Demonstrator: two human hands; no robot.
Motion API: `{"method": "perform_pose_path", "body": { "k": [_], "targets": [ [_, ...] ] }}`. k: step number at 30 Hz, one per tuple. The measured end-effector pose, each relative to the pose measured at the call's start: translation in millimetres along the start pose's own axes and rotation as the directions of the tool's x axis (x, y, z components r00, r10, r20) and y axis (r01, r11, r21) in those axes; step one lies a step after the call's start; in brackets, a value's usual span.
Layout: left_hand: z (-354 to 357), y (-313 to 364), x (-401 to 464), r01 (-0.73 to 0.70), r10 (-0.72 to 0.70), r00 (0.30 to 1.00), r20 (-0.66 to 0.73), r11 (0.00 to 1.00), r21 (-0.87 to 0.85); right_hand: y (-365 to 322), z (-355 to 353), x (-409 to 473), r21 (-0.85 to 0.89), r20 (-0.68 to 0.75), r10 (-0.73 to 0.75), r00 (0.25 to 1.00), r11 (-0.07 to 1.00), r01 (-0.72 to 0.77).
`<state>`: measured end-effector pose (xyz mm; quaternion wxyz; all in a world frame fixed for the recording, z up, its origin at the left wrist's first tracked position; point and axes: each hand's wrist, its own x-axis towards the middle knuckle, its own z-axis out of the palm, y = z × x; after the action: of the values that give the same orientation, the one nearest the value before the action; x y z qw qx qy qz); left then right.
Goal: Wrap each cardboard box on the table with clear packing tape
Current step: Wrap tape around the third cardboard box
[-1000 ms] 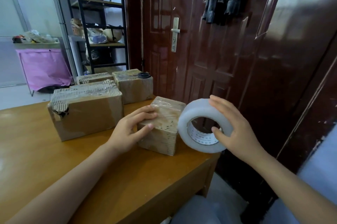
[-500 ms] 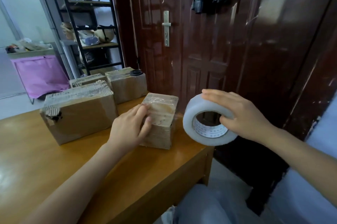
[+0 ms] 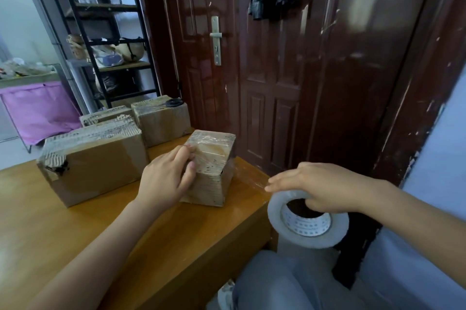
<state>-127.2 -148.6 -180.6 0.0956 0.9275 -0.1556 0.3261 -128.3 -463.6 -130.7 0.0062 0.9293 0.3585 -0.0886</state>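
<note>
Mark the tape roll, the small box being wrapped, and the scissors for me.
tape roll (image 3: 336, 239): head view, on its white outer rim, lower right.
small box (image 3: 210, 187): head view, on its near cardboard face.
scissors (image 3: 174, 102): head view, on the dark handles, atop the far box.

Small box (image 3: 210, 168) at table (image 3: 75, 221) corner — larger boxes (image 3: 93, 158) left, behind.
</note>
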Motion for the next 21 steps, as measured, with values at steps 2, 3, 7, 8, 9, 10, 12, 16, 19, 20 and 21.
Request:
{"method": "perform_pose_path", "body": {
  "k": [2, 3, 7, 8, 9, 10, 12, 16, 19, 20, 21],
  "targets": [
    [-2.9, 4.1, 3.6, -0.012, 0.013, 1.0, -0.023, 0.999, 0.037, 0.6, -2.1, 1.4, 0.011, -0.007, 0.009, 1.0, 1.0, -0.009],
    [-4.3, 7.4, 5.8, -0.021, 0.023, 0.999, -0.028, 0.998, 0.065, 1.3, -4.2, 1.6, 0.008, -0.009, 0.009, 1.0, 1.0, -0.009],
    [-5.6, 27.1, 16.8, -0.052, 0.039, 0.998, 0.052, 0.964, 0.262, 1.3, -7.9, 1.4, -0.038, 0.011, 0.011, 1.0, 0.999, -0.011],
    [-6.3, 32.2, 17.9, -0.038, 0.007, 0.995, 0.098, 0.949, 0.313, 0.0, -8.8, 1.0, -0.04, 0.02, 0.011, 1.0, 0.999, -0.01],
    [-5.7, 34.2, 18.4, -0.016, -0.028, 0.992, 0.121, 0.936, 0.351, -1.4, -10.8, 0.2, -0.04, 0.023, 0.01, 1.0, 0.999, -0.009],
    [-4.4, 33.4, 18.8, 0.014, -0.067, 0.989, 0.132, 0.93, 0.366, -2.7, -14.2, -1.2, -0.04, 0.017, 0.01, 1.0, 0.999, -0.009],
    [-3.4, 31.0, 18.4, 0.096, -0.142, 0.982, 0.128, 0.946, 0.309, -4.2, -22.6, -4.2, -0.051, -0.01, 0.018, 1.0, 0.999, -0.018],
    [-3.6, 26.8, 15.1, 0.357, -0.35, 0.934, 0.072, 0.916, -0.183, -14.9, -50.7, 0.2, -0.081, -0.092, 0.002, 0.996, 0.997, -0.009],
    [0.3, 26.1, 11.0, 0.472, -0.486, 0.861, 0.15, 0.653, -0.592, -28.8, -72.3, 15.1, -0.089, -0.141, -0.034, 0.989, 0.996, 0.022],
    [1.7, 26.0, 9.1, 0.482, -0.507, 0.846, 0.168, 0.591, -0.647, -33.5, -77.0, 22.0, -0.103, -0.148, -0.053, 0.988, 0.994, 0.038],
    [5.2, 23.5, 6.6, 0.481, -0.514, 0.84, 0.174, 0.556, -0.678, -38.0, -79.9, 29.6, -0.126, -0.148, -0.069, 0.987, 0.991, 0.051]
  ]
}}
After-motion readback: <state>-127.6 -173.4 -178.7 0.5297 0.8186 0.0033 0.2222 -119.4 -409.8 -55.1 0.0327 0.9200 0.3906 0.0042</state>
